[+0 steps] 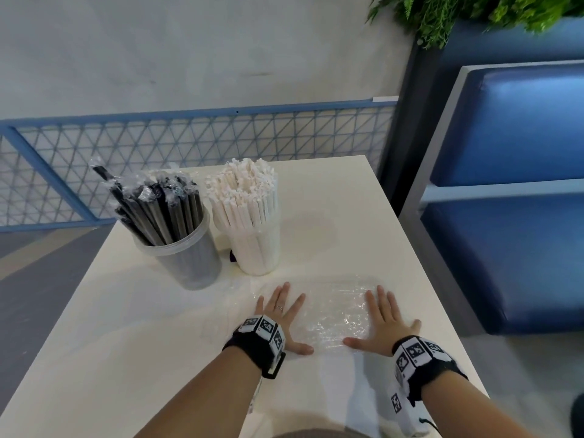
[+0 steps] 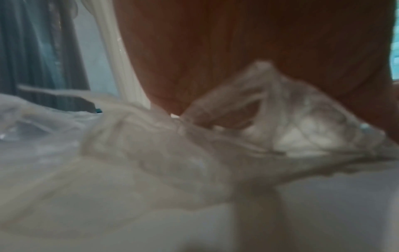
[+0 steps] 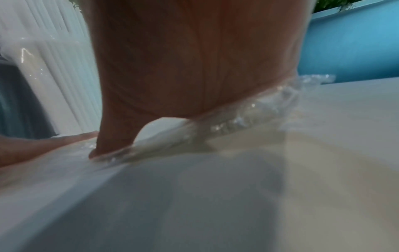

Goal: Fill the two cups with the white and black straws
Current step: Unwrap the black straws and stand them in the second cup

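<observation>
Two clear cups stand at the back left of the white table (image 1: 132, 343). The left cup (image 1: 189, 260) is packed with black wrapped straws (image 1: 161, 210). The right cup (image 1: 259, 251) is packed with white wrapped straws (image 1: 246, 194). In front of them lies a flattened clear plastic bag (image 1: 331, 311). My left hand (image 1: 281, 314) lies flat on the bag's left end, fingers spread. My right hand (image 1: 382, 320) lies flat on its right end, fingers straight. Both wrist views show a palm pressed onto crinkled plastic (image 2: 237, 136) (image 3: 248, 117).
A blue mesh railing (image 1: 189, 147) runs behind the table. A blue padded bench (image 1: 512, 191) stands to the right, close to the table's edge. Green plants (image 1: 458, 14) hang at the top right.
</observation>
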Tool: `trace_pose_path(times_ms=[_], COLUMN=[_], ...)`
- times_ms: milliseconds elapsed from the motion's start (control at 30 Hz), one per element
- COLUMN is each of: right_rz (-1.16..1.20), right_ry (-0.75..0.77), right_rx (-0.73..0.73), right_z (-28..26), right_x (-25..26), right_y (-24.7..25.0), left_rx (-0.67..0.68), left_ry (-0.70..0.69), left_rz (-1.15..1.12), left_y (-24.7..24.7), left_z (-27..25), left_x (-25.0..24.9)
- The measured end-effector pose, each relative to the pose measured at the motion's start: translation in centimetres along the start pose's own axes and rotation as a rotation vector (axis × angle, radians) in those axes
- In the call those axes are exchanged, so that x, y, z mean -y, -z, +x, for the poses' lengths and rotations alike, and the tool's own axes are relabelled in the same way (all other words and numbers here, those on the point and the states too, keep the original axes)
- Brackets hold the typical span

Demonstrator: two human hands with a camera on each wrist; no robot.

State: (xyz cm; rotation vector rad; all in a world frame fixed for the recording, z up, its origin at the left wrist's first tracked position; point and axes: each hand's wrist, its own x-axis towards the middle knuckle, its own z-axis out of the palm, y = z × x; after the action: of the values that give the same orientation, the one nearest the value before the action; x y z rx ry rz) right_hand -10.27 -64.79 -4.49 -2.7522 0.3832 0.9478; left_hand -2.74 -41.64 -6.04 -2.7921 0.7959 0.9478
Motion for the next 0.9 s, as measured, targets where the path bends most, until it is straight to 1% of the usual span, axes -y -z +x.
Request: trace_pose_path(times_ms=[67, 100, 133, 167, 233, 267, 300, 333, 367, 400, 433, 467, 500, 533, 633, 700, 733, 800, 833, 900], right_rz=[-0.027, -0.06, -0.099, -0.134, -0.152, -0.127, -0.069, 0.039, 0.192, 0.352, 0.486, 0.569, 0.618, 0.656, 0.71, 0.663, 0.63, 0.586, 0.59, 0.638], right_ry=[-0.008, -0.014, -0.017, -0.015, 0.002, 0.018, 0.056, 0.125, 0.226, 0.338, 0.444, 0.53, 0.597, 0.655, 0.778, 0.818, 0.823, 0.777, 0.749, 0.712], right_rx=[-0.009, -0.029, -0.058, -0.089, -0.18, -0.25, -0.337, -0.434, -0.53, -0.596, -0.626, -0.641, -0.655, -0.666, -0.628, -0.584, -0.576, -0.562, -0.558, -0.575], right_z=[-0.1, -0.2, -0.4, -0.7, -1.7, -2.3, -2.9, -3.4, -3.9, -4.3, -4.9, -5.4, -5.9, -6.3, -6.8, -6.5, -6.1, -5.2, -4.7, -3.7], right_x=[0.3, 0.5, 0.8, 1.2, 2.6, 3.6, 4.8, 6.1, 7.6, 9.3, 11.1, 13.0, 14.9, 16.8, 22.1, 25.3, 26.7, 29.1, 30.1, 31.6], right_y=[0.2, 0.4, 0.6, 1.0, 1.7, 2.1, 2.5, 2.8, 3.2, 3.7, 4.1, 4.7, 5.2, 5.8, 7.7, 8.7, 9.0, 9.6, 9.8, 10.2], left_rx=[-0.016, -0.061, -0.145, -0.271, -0.589, -0.75, -0.89, -1.006, -1.096, -1.157, -1.197, -1.228, -1.243, -1.23, -1.098, -0.996, -0.938, -0.829, -0.781, -0.654], left_ry=[-0.018, -0.036, -0.061, -0.086, -0.115, -0.115, -0.096, -0.052, 0.012, 0.088, 0.155, 0.202, 0.231, 0.252, 0.272, 0.234, 0.196, 0.113, 0.068, 0.021], left_rz=[0.044, 0.039, -0.009, -0.094, -0.341, -0.458, -0.553, -0.636, -0.712, -0.784, -0.842, -0.883, -0.919, -0.964, -1.107, -1.169, -1.188, -1.185, -1.152, -1.046], left_y=[1.0, 1.7, 2.5, 3.1, 4.0, 4.2, 4.1, 4.0, 3.9, 3.7, 3.7, 3.9, 4.1, 4.5, 6.2, 7.5, 8.2, 9.5, 10.2, 11.3], left_z=[-0.7, -1.4, -2.4, -3.5, -6.2, -7.6, -8.9, -10.1, -11.0, -11.8, -12.3, -12.8, -13.0, -13.2, -13.1, -12.7, -12.6, -12.2, -12.0, -11.6], left_x=[-0.2, -0.3, -0.3, -0.2, 0.7, 1.4, 2.2, 3.2, 4.3, 5.6, 7.0, 8.4, 10.0, 11.7, 16.8, 19.8, 20.9, 22.7, 23.5, 24.9])
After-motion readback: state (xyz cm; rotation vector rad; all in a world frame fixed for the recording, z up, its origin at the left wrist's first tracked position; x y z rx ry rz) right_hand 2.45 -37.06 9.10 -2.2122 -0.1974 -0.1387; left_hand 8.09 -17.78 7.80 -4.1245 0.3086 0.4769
